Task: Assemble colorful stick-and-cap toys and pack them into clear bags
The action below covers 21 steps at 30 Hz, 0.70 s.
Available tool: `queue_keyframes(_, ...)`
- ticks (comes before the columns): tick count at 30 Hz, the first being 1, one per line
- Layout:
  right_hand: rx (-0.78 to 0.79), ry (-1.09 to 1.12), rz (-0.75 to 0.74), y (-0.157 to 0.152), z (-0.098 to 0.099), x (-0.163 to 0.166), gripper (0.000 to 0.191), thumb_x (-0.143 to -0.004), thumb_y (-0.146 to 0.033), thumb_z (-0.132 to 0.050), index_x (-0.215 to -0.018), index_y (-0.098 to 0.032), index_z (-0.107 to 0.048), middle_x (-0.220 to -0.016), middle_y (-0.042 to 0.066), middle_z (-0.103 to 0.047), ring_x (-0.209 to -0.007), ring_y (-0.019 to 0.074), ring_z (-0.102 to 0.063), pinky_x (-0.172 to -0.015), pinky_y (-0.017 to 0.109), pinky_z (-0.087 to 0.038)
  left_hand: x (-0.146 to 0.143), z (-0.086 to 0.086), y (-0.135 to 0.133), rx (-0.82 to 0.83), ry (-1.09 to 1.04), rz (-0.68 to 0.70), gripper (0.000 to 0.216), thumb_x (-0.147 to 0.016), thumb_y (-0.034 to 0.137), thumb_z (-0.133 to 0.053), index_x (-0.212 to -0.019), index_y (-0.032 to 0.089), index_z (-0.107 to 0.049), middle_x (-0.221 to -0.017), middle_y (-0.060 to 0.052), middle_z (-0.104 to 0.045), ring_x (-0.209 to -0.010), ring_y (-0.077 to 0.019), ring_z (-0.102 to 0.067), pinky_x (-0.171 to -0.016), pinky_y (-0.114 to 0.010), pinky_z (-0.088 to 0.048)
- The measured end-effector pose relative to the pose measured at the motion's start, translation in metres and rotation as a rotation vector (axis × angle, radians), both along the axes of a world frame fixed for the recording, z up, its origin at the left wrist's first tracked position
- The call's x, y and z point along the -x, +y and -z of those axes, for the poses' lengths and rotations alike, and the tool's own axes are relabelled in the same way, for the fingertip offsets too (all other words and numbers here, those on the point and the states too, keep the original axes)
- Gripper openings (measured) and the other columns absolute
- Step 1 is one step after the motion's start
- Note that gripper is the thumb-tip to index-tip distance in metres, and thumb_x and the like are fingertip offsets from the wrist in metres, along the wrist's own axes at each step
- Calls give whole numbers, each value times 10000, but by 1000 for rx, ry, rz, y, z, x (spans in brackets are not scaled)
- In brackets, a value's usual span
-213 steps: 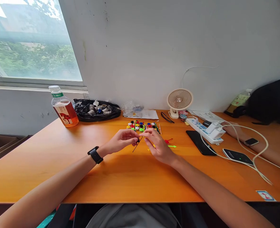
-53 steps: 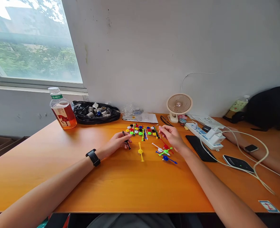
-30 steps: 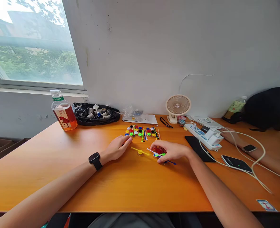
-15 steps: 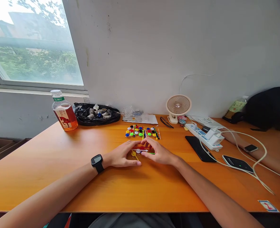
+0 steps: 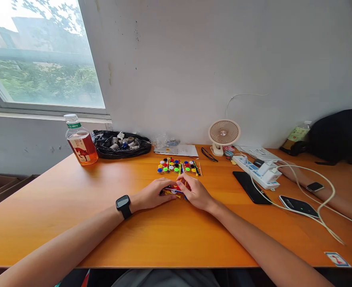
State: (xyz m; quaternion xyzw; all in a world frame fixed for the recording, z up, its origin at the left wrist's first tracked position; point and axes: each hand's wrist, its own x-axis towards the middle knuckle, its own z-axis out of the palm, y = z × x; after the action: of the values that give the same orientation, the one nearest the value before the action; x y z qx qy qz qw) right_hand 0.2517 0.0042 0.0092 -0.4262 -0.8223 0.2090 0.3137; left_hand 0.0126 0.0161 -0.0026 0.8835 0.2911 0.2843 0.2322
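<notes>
A small pile of plastic arrow spinners (image 5: pixel 173 191), in white, yellow, red and other colours, lies on the wooden table. From the left, my left hand (image 5: pixel 152 193) curls around it, thumb in front and fingers behind. My right hand (image 5: pixel 196 193) closes on the pile's right side with bent fingers, and its fingertips meet those of the left hand. Both hands cover much of the pile. Just beyond them lie rows of similar coloured spinners (image 5: pixel 176 165), with several arrows lined up between the discs.
A bottle of reddish drink (image 5: pixel 81 147) and a black bag of scraps (image 5: pixel 120 144) stand at the back left. At the back are a small fan (image 5: pixel 224 133) and glasses (image 5: pixel 208 154). On the right lie a power strip (image 5: pixel 255 171), cables, a phone (image 5: pixel 298 205) and another person's forearm (image 5: pixel 331 195).
My hands have drawn closer together and tightened around the spinners. The pile is bunched up, and the white arrow that pointed right is mostly covered.
</notes>
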Motion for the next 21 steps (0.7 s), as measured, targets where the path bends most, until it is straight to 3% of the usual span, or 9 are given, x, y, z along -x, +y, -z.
queue_keyframes(6, -66, 71, -24, 2, -1, 1, 296, -1113, -470, -446, -1117, -238, -630, -973, 38, -695, -824, 190, -628, -762, 319, -467, 0, 0, -2, 30, -34, 36, 315, -1008, 427, -675, -1248, 226, -716, -1154, -72, -765, -1026, -212, -706, -917, -316, -550)
queue_keyframes(12, -123, -17, 31, 5, -11, -13, 282, -1118, -417, -435, -1061, -241, -647, -983, 42, -706, -901, 207, -651, -803, 323, -459, 2, -1, -4, -31, -13, -2, 445, -966, 476, -715, -1341, 241, -669, -1226, -93, -738, -1072, -234, -693, -936, -336, -560)
queue_keyframes(21, -92, -169, 91, 9, -8, -14, 398, -1109, -423, -435, -790, -221, -560, -754, 7, -624, -704, 172, -564, -656, 295, -360, 4, 1, 1, -121, 27, -60, 287, -1015, 410, -645, -1239, 249, -720, -1094, -66, -786, -975, -220, -726, -843, -321, -551)
